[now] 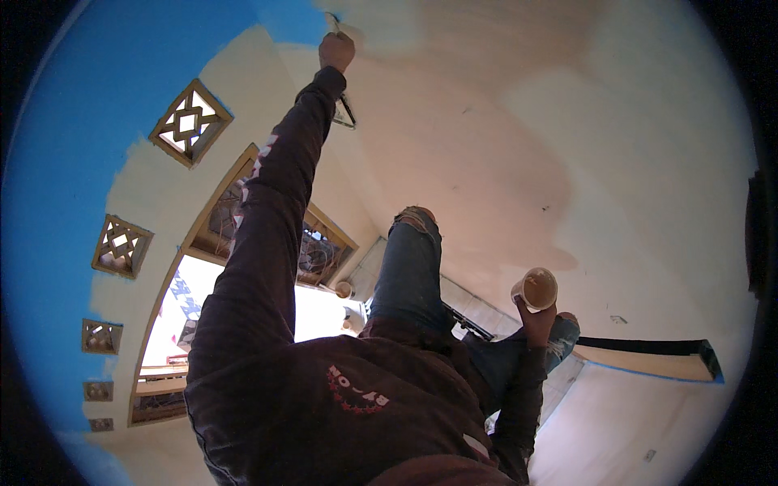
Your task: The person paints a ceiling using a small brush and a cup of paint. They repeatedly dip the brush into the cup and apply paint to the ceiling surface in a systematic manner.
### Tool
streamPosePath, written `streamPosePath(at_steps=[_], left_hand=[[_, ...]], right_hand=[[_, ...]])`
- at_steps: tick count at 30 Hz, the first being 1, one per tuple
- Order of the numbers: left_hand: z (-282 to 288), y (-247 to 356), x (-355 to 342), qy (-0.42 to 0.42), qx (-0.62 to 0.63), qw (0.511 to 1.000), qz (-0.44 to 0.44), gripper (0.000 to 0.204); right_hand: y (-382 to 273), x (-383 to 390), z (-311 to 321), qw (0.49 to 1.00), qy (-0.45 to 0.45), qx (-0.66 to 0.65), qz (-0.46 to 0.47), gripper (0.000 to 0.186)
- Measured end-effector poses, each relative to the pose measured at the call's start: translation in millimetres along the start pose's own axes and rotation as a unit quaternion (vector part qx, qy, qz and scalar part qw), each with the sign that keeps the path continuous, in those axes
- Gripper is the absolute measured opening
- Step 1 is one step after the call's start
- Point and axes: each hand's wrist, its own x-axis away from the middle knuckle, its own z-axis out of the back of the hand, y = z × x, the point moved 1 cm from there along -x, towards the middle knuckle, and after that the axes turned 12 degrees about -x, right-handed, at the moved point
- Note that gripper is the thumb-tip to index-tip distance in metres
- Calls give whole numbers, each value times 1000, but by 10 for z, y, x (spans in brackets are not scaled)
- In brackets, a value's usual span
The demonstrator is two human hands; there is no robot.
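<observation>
Far out ahead, at the top of the view, my left hand (pixel 337 52) is closed in a fist around a small paintbrush (pixel 333 23). The brush's tip is by the edge where blue paint (pixel 292 18) meets the cream wall (pixel 251 65). Lower down on the right, my right hand (pixel 536 321) grips a pale plastic cup (pixel 538 288) from below. The cup's open mouth faces up toward me; its inside looks beige, and how much it holds I cannot tell.
Diamond-patterned vent blocks (pixel 191 123) line the left wall beside a bright doorway (pixel 166 344) with a wooden frame. My jeans-clad knees (pixel 415 235) are bent beneath me. A small bucket (pixel 344 289) is below. A dark-edged opening (pixel 648 356) sits at right.
</observation>
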Motion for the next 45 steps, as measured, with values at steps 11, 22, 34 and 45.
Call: streamPosePath(at_steps=[11, 22, 34, 45], left_hand=[[1028, 385, 724, -48, 220, 974, 40, 40], [1272, -225, 320, -211, 428, 867, 145, 43], [886, -382, -265, -344, 317, 876, 114, 44], [682, -1034, -366, -157, 81, 983, 39, 48]], right_hand=[[-15, 6, 57, 1000, -16, 10, -18, 66], [60, 25, 55, 1000, -7, 15, -6, 67], [-60, 21, 21, 999, -30, 21, -11, 70], [-62, 32, -27, 998, -36, 57, -19, 70]])
